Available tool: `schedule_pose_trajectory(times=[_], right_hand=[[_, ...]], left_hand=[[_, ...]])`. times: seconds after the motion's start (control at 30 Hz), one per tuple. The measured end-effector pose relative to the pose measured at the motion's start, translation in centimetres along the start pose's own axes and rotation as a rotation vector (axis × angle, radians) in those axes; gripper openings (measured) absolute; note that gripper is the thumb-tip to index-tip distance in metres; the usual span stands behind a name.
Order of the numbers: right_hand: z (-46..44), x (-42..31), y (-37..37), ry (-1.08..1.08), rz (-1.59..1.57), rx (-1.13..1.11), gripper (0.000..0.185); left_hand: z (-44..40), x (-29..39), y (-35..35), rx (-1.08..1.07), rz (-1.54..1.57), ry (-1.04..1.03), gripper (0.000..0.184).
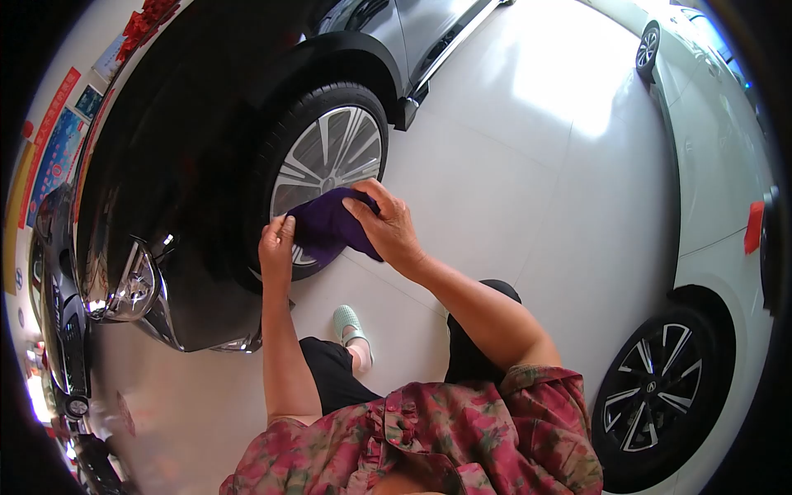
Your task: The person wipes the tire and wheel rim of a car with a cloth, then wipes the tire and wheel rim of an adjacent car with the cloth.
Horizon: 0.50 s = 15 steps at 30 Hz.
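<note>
A dark purple cloth [328, 224] is stretched between my two hands in front of a black car's front wheel [330, 153]. My left hand [276, 241] pinches the cloth's left edge between thumb and fingers. Its upper right edge is gripped by my right hand [388, 219], with the fingers curled over it. Part of the cloth hangs down between the hands and covers the lower part of the silver-spoked wheel from view. Whether the cloth touches the tyre I cannot tell.
The black car [198, 107] stands close on the left, its headlight [136, 285] low at its front corner. On the right is a white car [718, 165] with a black-and-silver wheel [652, 388]. Pale glossy floor tiles [528, 190] lie between them. My foot wears a light green clog [346, 320].
</note>
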State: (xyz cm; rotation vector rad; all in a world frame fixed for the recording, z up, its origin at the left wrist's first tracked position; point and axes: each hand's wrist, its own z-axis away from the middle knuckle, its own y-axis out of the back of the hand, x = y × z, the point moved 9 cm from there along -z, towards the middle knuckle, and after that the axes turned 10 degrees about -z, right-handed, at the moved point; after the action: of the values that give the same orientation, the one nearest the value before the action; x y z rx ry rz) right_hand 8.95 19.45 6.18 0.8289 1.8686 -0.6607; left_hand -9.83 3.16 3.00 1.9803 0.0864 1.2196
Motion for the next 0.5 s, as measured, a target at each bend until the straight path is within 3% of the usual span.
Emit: schedule_pose_trajectory(times=[0.07, 0.13, 0.2, 0.23, 0.3, 0.37, 0.4, 0.5], right_hand=[[0.5, 2.1, 0.0, -0.191, -0.267, 0.046, 0.021], [1.1, 3.0, 0.2, -0.388, -0.411, 0.099, 0.022], [1.1, 3.0, 0.2, -0.392, -0.409, 0.092, 0.022], [1.1, 3.1, 0.1, -0.396, -0.407, 0.088, 0.022], [0.9, 2.2, -0.5, -0.292, -0.401, 0.018, 0.024], [1.0, 0.7, -1.7, -0.196, -0.506, -0.080, 0.023], [1.0, -0.4, -2.4, -0.105, -0.387, -0.203, 0.022], [2.1, -3.4, -3.5, 0.137, -0.159, -0.356, 0.017]], left_hand=[[0.3, 1.0, 0.3, 0.097, -0.014, -0.101, 0.033], [0.8, 1.4, -1.5, -0.116, 0.009, -0.066, 0.035], [1.3, 0.6, -4.4, -0.418, 0.153, 0.064, 0.046], [2.1, 1.2, -4.9, -0.468, 0.064, -0.036, 0.051], [4.3, 3.7, -5.9, -0.560, -0.110, -0.241, 0.067], [5.3, 4.7, -6.8, -0.620, -0.033, -0.256, 0.081], [5.6, 5.0, -7.1, -0.648, 0.006, -0.264, 0.089], [6.7, 2.9, -8.0, -0.853, -0.040, -0.069, 0.088]])
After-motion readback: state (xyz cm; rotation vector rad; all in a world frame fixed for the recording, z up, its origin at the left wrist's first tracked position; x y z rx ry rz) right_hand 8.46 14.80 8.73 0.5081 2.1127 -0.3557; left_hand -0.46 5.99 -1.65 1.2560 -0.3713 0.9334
